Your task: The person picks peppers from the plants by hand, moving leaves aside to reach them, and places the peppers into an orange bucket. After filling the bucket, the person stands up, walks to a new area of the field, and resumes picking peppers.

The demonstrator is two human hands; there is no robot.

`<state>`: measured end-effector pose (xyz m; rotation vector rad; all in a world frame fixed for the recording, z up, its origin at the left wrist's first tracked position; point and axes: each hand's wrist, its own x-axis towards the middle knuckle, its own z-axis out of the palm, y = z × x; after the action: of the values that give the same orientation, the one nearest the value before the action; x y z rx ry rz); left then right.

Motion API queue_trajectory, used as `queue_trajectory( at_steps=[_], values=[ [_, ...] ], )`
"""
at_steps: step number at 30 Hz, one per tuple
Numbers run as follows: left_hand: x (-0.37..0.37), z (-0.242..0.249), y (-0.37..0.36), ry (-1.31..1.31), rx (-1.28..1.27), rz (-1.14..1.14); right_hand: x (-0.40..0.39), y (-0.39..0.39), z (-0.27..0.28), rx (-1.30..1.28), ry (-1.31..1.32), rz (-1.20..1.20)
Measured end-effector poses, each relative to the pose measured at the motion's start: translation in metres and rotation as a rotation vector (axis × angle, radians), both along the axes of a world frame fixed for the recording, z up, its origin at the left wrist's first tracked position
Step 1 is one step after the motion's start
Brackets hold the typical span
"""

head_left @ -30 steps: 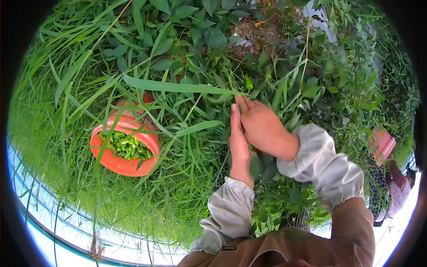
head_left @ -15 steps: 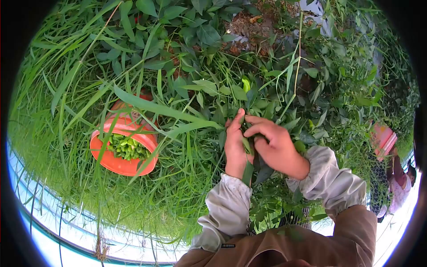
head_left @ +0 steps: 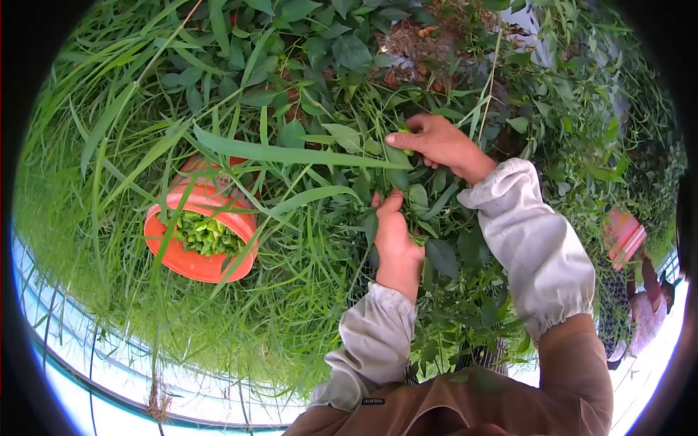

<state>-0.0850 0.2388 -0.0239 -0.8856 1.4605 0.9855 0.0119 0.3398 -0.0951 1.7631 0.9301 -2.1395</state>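
Note:
My right hand (head_left: pixel 445 147) reaches into the pepper plants (head_left: pixel 440 196), thumb and fingers pinched around a light green pepper (head_left: pixel 408 134) that shows only in part. Lower and to its left, my left hand (head_left: pixel 399 247) is curled among the leaves, thumb pointing up. A bit of green shows at the edge of its palm; what it holds is mostly hidden. Left of both hands, an orange bucket (head_left: pixel 178 260) lies tilted in the grass, with many small green peppers (head_left: pixel 209 234) inside.
Long grass blades (head_left: pixel 298 154) cross in front of the bucket and near my hands. At the far right, another person (head_left: pixel 647 312) is beside a pinkish-red bucket (head_left: pixel 624 236). Bare soil with dry litter (head_left: pixel 422 47) shows between plants at the top.
My right hand has moved up and away from the left hand to the light green pepper, closing around it. My left hand has shifted slightly down and right.

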Motion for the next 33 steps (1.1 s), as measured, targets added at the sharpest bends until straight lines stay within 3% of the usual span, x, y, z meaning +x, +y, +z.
queue_trajectory(
  at_steps=[4, 10, 12, 14, 16, 18, 20, 21, 23, 24, 26, 28, 31, 33],
  values=[
    [0.001, -0.002, -0.002, -0.004, -0.025, 0.021, 0.007, -0.008, 0.007, 0.054, 0.128, -0.209],
    [0.001, -0.006, -0.006, -0.031, 0.040, 0.050, 0.002, -0.013, 0.025, 0.057, 0.077, -0.128],
    [-0.001, -0.006, -0.009, -0.032, 0.034, 0.059, 0.003, -0.015, 0.036, 0.195, 0.113, -0.135],
    [-0.004, -0.006, -0.012, -0.080, 0.096, 0.020, 0.009, -0.024, 0.054, 0.164, 0.213, -0.235],
    [-0.004, -0.005, -0.013, -0.094, 0.080, 0.028, 0.016, -0.028, 0.067, -0.029, 0.388, -0.488],
    [-0.001, -0.005, -0.012, -0.111, 0.068, 0.036, 0.024, -0.025, 0.049, 0.012, 0.278, -0.659],
    [0.005, -0.009, -0.010, 0.018, 0.013, 0.048, 0.027, -0.015, 0.018, -0.013, 0.039, -0.638],
    [0.005, -0.010, -0.009, 0.021, 0.019, 0.046, 0.022, -0.006, 0.010, -0.008, 0.045, -0.640],
    [0.004, -0.009, -0.011, 0.058, 0.026, -0.008, 0.002, 0.005, 0.000, 0.132, -0.145, -0.134],
    [0.003, -0.007, -0.008, 0.060, 0.026, -0.012, -0.003, 0.006, -0.004, 0.131, -0.143, -0.139],
    [0.002, 0.000, -0.002, 0.038, -0.030, 0.014, -0.007, 0.003, -0.008, 0.091, -0.073, 0.114],
    [0.000, 0.003, -0.001, 0.005, -0.043, 0.031, 0.001, -0.001, -0.007, 0.082, -0.041, 0.059],
    [0.001, -0.004, -0.008, 0.011, -0.013, 0.045, 0.019, -0.007, 0.008, 0.010, 0.168, -0.533],
    [0.003, -0.007, -0.011, 0.043, 0.045, 0.011, 0.028, -0.002, 0.020, 0.007, 0.277, -0.563]
  ],
)
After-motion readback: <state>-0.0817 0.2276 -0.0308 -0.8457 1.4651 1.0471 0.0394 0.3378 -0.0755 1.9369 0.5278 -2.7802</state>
